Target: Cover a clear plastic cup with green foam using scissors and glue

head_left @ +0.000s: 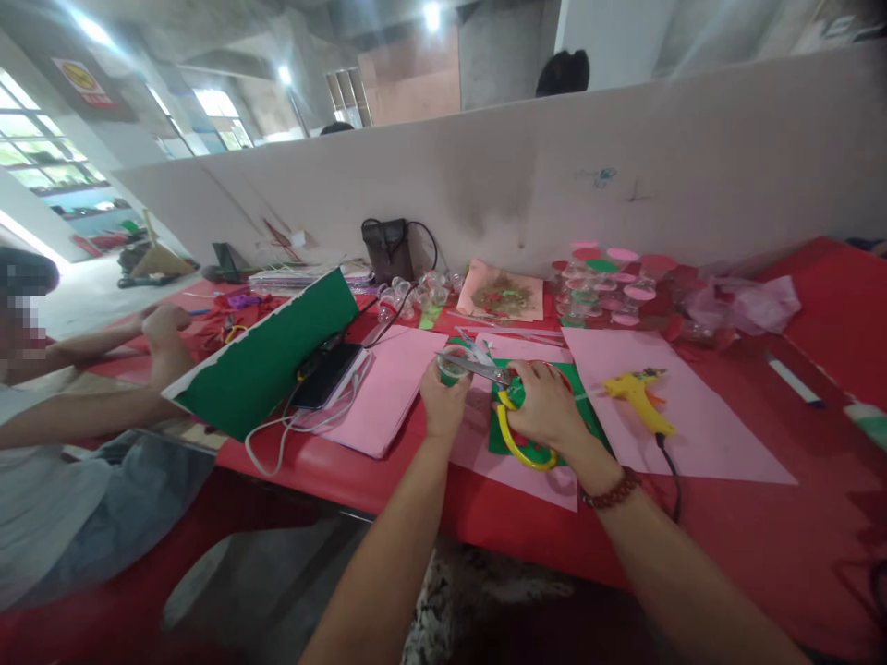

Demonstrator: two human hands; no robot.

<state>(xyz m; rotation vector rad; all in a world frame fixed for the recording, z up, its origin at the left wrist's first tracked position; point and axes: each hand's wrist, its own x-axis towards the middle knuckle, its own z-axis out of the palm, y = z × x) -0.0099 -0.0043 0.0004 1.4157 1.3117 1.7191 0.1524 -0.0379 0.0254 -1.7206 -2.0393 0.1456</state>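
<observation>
In the head view, the left hand (445,399) pinches a small, round, clear-and-green cup (453,366) above the red table (741,545), fingers hiding its lower side. The right hand's (544,406) curled fingers partly cover yellow-handled metal scissors (489,370); blade contact is unclear.

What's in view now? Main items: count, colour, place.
table: one, red, underneath
scissors: one, yellow-handled, centre
round item: one, clear and green, centre
pink sheets: several, pink, on table
glue gun: one, yellow, right
marker: one, white, far right
green board: one, green, left
phone: one, dark, beside board
partition: one, pale, behind
bag: one, black, at partition
discs: many, pink, red and green, back right
co-worker: one, pale top, far left
left hand: one, bare, holding round item
right hand: one, bare, gripping scissors
</observation>
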